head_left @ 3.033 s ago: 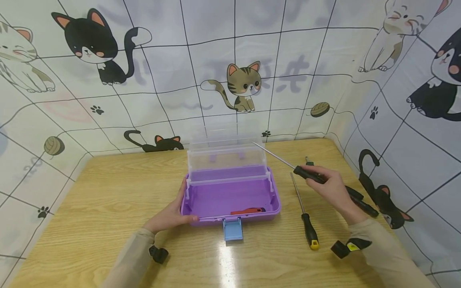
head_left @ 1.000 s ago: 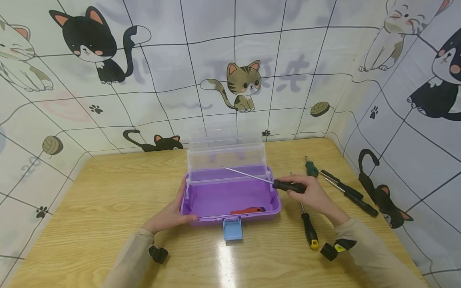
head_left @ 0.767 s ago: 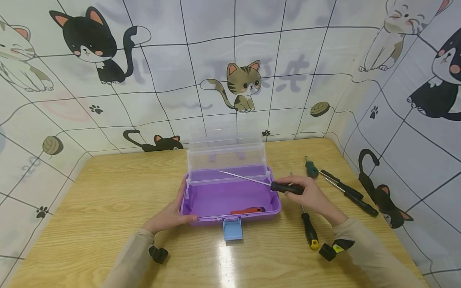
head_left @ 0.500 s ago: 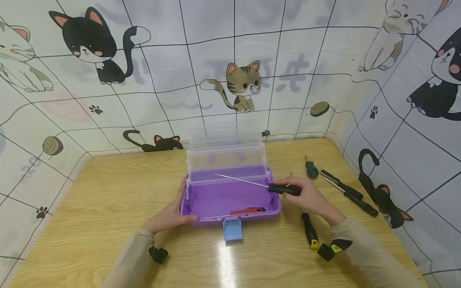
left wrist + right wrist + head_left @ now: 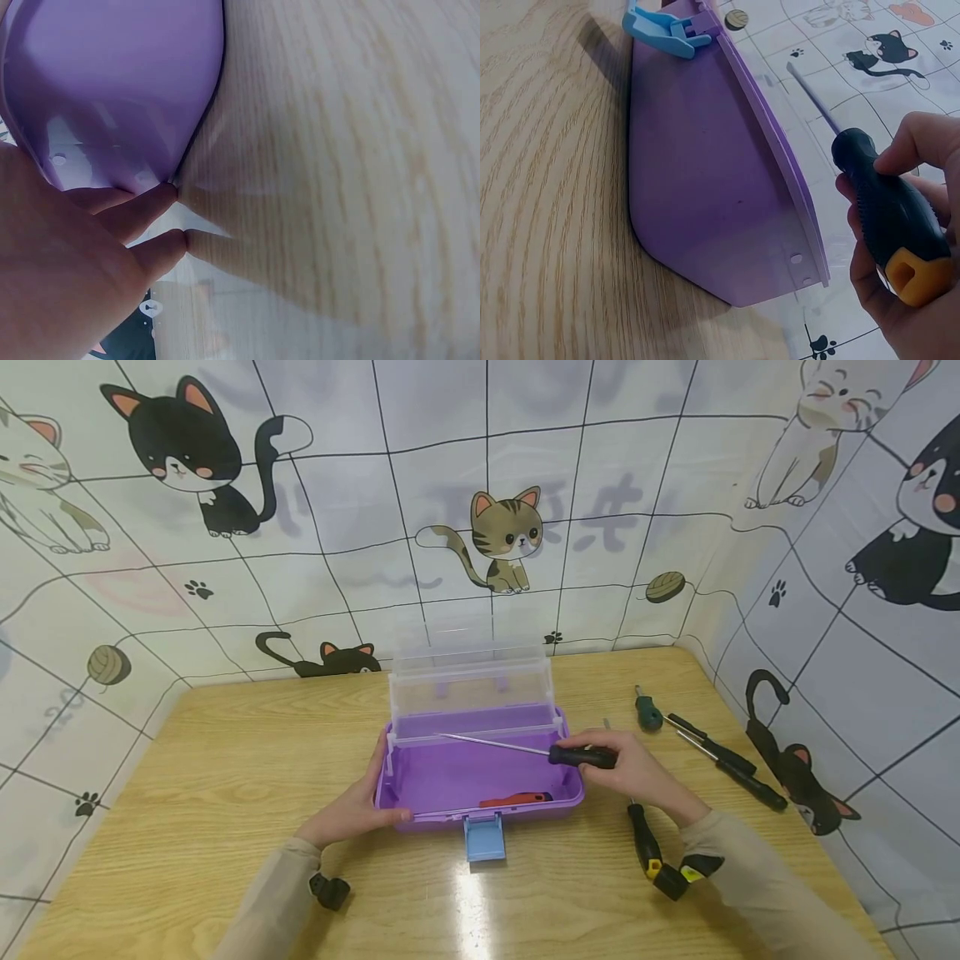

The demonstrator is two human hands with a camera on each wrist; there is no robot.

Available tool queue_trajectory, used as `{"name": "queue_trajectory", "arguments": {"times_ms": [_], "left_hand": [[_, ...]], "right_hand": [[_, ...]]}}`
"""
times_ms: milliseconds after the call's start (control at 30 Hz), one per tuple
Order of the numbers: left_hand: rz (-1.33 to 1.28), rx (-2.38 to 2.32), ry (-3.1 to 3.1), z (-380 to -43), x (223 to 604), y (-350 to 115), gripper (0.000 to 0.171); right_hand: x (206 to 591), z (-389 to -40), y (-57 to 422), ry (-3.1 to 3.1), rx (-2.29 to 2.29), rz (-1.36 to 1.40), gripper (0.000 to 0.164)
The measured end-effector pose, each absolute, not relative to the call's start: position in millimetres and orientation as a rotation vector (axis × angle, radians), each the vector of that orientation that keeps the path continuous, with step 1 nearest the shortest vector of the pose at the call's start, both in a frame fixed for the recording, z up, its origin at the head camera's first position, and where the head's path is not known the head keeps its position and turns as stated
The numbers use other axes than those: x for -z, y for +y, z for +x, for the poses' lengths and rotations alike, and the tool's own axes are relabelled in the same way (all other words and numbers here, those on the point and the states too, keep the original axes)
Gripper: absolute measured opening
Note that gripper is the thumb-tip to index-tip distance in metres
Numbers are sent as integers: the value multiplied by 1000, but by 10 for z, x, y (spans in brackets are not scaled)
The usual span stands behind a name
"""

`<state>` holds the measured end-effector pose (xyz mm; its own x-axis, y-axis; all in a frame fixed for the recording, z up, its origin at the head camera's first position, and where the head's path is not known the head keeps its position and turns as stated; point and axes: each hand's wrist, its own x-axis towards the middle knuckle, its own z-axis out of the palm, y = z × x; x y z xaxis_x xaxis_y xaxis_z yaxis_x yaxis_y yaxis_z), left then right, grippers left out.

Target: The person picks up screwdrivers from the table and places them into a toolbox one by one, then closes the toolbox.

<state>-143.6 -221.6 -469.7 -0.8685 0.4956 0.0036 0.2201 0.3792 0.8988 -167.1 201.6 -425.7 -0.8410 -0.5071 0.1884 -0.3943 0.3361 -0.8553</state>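
Note:
In the head view, my right hand grips the dark handle of a long screwdriver, its yellow butt end showing in the right wrist view. The steel shaft points left across the toolbox's opening. The purple toolbox stands on the table with its clear lid raised and blue front latch hanging down. My left hand holds its left front corner, thumb at the front rim and fingers along the side. A slim red tool lies inside near the front wall.
A black screwdriver with a yellow end lies right of the toolbox, partly hidden by the right hand and wrist camera. Farther right are a short green-handled screwdriver and two black-handled tools. A cat-print sheet covers the walls behind.
My right hand has carried the screwdriver left and down from the table's right side to over the toolbox. The left hand and toolbox have stayed in place.

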Motion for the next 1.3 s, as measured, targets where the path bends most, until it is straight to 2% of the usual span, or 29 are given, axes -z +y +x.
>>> {"name": "queue_trajectory", "arguments": {"times_ms": [1300], "left_hand": [[626,-1491,2372,-1438,4671,-2209,123]], "right_hand": [[4327,-1859,1680,2408,1427,-1039,37]]}}
